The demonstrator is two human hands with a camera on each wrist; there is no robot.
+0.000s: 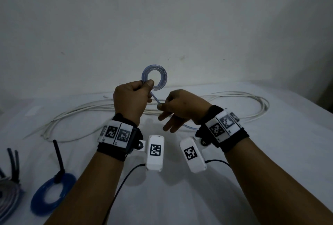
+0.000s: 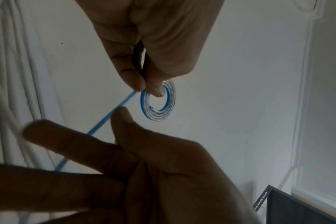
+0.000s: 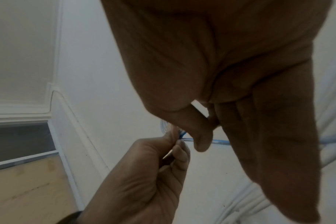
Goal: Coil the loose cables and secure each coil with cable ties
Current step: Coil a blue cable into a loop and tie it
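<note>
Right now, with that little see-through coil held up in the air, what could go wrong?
The left hand pinches the clear coil at one spot only, with no tie on it; a loosened pinch would probably let the loops spring open. The right hand feeds the loose tail; a tug could distort the coil. That tail might also snag the white cable lying behind.

Left hand (image 1: 130, 96) raised, fingers curled, thumb pinching; right hand (image 1: 177, 109) lower, thumb-forefinger pinching, other fingers extended.

clear-blue coil (image 1: 154, 77), white cable (image 1: 234, 96), white table (image 1: 270, 152)
</note>
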